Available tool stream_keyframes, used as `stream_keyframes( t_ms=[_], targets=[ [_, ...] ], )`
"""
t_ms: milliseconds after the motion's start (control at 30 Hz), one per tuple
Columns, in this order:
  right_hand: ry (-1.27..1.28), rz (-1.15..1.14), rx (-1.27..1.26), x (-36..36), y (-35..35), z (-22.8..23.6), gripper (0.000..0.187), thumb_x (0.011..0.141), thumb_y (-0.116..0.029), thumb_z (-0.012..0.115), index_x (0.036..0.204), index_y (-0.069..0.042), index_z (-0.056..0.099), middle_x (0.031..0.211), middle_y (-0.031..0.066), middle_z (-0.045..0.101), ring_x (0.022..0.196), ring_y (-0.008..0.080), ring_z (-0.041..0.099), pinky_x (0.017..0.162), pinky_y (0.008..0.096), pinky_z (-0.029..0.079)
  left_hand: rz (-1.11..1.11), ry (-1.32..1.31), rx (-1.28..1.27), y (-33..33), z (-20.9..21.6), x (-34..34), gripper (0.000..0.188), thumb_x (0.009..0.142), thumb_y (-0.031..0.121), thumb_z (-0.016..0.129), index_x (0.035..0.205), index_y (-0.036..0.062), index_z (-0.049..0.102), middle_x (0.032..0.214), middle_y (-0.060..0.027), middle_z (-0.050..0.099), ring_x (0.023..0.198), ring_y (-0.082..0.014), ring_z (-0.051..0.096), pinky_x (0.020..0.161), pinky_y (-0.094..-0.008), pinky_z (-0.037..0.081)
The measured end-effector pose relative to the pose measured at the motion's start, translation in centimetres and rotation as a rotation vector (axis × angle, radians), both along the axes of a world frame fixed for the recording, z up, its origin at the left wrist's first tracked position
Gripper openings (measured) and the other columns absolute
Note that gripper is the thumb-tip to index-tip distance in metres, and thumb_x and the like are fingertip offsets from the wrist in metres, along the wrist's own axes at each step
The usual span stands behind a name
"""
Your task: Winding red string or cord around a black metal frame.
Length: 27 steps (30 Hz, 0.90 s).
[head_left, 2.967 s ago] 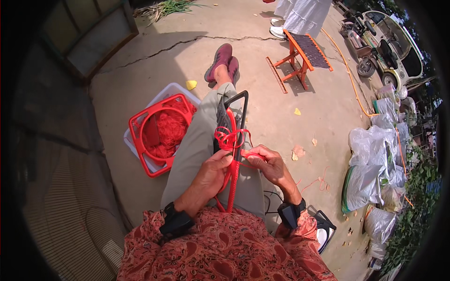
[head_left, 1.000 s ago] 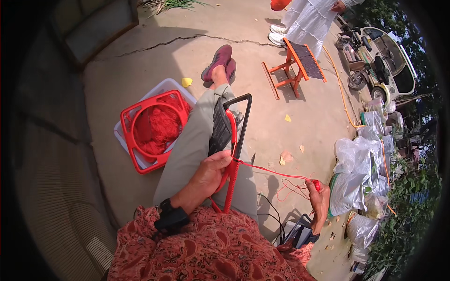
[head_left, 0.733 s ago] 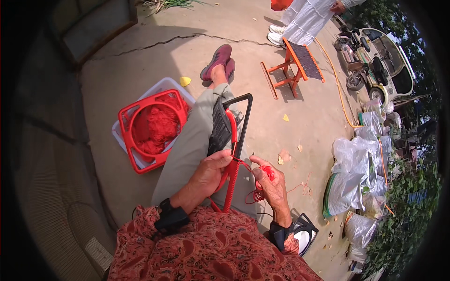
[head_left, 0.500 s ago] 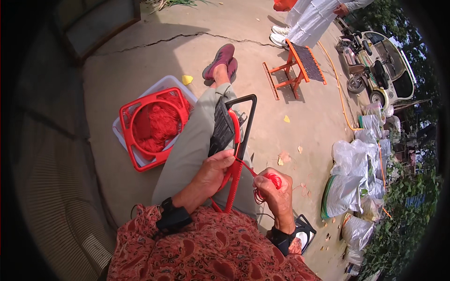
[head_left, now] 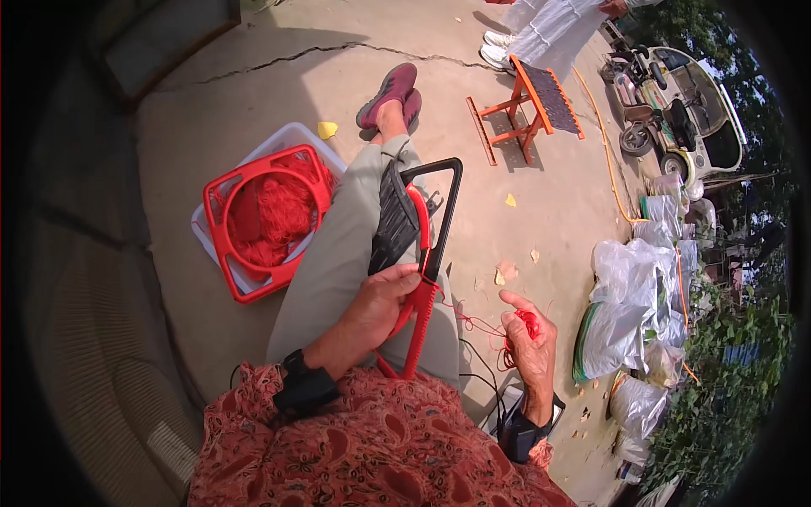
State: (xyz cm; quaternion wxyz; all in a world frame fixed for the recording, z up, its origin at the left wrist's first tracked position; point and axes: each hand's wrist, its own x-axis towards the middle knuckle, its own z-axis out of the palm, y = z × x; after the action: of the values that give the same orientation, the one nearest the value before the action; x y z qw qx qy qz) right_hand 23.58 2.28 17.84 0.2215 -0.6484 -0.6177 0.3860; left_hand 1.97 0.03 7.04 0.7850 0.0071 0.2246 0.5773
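Note:
Across my lap rests a black frame (head_left: 457, 190) with rounded corners; red cord is wound closely along its lower bar (head_left: 420, 334). Dark strapping (head_left: 394, 218) shows beside it. My left hand (head_left: 384, 304) pinches the frame where the red winding meets the bare black bar. Out to the right, my right hand (head_left: 532, 351) holds a small bundle of red cord (head_left: 527, 321) in its palm, with the index finger stretched out. Loose, slack strands of the cord run from the winding to that bundle.
Left of my legs stands a white plastic basket (head_left: 199, 221) with a red plastic frame (head_left: 221, 245) on top and red cord (head_left: 285, 211) inside. An orange folding stool (head_left: 517, 106) stands ahead, near another person's white shoes (head_left: 495, 51). White sacks (head_left: 621, 338) and a three-wheeled vehicle (head_left: 697, 110) are at right.
My right hand has moved right and slightly down, away from the frame, and its index finger has straightened. The cord, closely drawn before, now hangs in loose strands. My left hand keeps its hold.

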Motion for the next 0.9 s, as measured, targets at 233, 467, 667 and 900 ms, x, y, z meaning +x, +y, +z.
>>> stream_keyframes(
  t_ms=[233, 467, 667, 900],
  targets=[
    [0.208, 0.089, -0.283, -6.0, 0.4, -2.2, 0.03, 0.087, -0.03, 0.064, 0.093, 0.0, 0.064, 0.059, -0.0039, 0.048, 0.052, 0.0043, 0.042, 0.045, 0.0197, 0.031, 0.001, -0.025, 0.047, -0.1, 0.2, 0.1, 0.024, 0.094, 0.012, 0.053, 0.114, -0.0016, 0.055, 0.1, -0.008, 0.064, 0.09, -0.014, 0.063, 0.083, -0.0279, 0.05],
    [0.413, 0.096, -0.27, -7.8, 1.7, -1.1, 0.021, 0.082, -0.02, 0.061, 0.072, -0.002, 0.059, 0.061, -0.002, 0.05, 0.054, 0.0054, 0.041, 0.049, 0.0222, 0.031, 0.012, -0.029, 0.067, -0.4, -0.4, -0.2, 0.027, 0.093, 0.009, 0.053, 0.117, -0.0029, 0.053, 0.107, -0.0093, 0.062, 0.099, -0.0158, 0.06, 0.089, -0.0293, 0.048],
    [0.199, 0.344, -0.051, -9.9, 0.7, -0.3, 0.019, 0.085, -0.015, 0.061, 0.073, -0.001, 0.057, 0.059, -0.0004, 0.051, 0.053, 0.006, 0.044, 0.048, 0.026, 0.037, 0.026, -0.013, 0.054, -0.5, -0.9, -0.2, 0.029, 0.091, 0.007, 0.055, 0.118, -0.0021, 0.052, 0.108, -0.0085, 0.061, 0.098, -0.0153, 0.06, 0.091, -0.0299, 0.047],
    [0.172, 0.3, -0.207, -6.6, -0.1, -0.7, 0.016, 0.084, -0.014, 0.06, 0.074, -0.001, 0.063, 0.056, -0.0013, 0.051, 0.051, 0.0052, 0.043, 0.047, 0.0229, 0.034, -0.032, -0.12, 0.05, 0.2, -0.5, -0.8, 0.022, 0.092, 0.016, 0.055, 0.107, 0.0007, 0.056, 0.094, -0.0063, 0.064, 0.086, -0.0163, 0.061, 0.081, -0.031, 0.05]
  ],
)
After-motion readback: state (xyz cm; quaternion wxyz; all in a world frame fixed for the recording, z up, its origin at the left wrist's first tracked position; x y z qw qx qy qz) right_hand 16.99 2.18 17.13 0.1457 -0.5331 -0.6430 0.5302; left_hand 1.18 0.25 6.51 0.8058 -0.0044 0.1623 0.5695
